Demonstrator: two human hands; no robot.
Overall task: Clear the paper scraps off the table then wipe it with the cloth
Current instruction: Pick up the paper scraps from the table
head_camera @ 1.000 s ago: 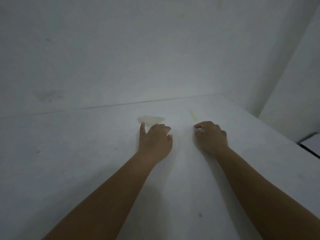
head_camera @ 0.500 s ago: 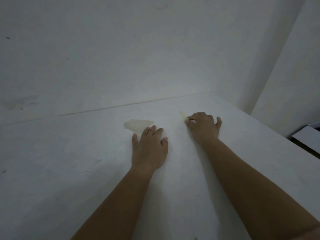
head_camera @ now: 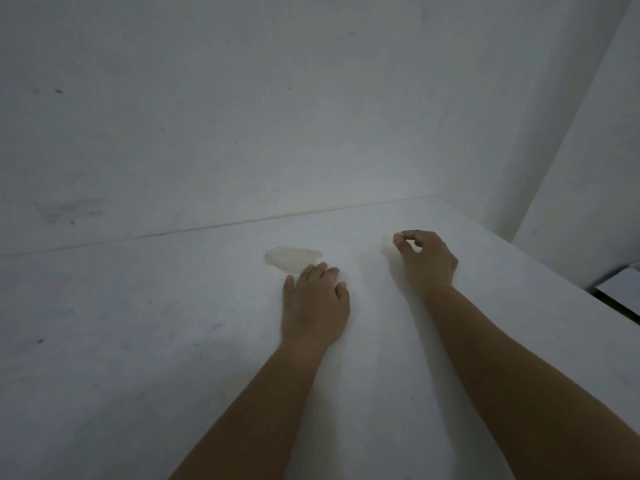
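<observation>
Paper scrap (head_camera: 292, 258), pale and flat, on the white table (head_camera: 138, 341), near the far edge, just beyond the left hand (head_camera: 313, 306). Looked thin, light and limp; probably easy to tear and hard to lift from a smooth top. Best taken by an edge, slid or pinched up with the fingertips, not pressed from above.

Left hand palm down on the table, fingers (head_camera: 323, 270) stretched out and loose, gripping nothing. Fingertips touching or just over the near edge of the scrap; could not tell which.

Further right, right hand (head_camera: 426, 261) curled, thumb and forefinger closed in a pinch on a small yellowish bit (head_camera: 387, 241) at the fingertips. Seemed another scrap, also very light. Hard to say whether already lifted off the table or lying on it, because of blur and weak light.

Judged: clearing step in hand, wiping not begun.

No cloth in view anywhere. At the far right, a dark-edged white object (head_camera: 620, 289) cut off by the frame, below the table edge; could not make out what. Small dark marks on table and wall (head_camera: 242, 116), too faint to name. Both forearms cut by the lower border.
</observation>
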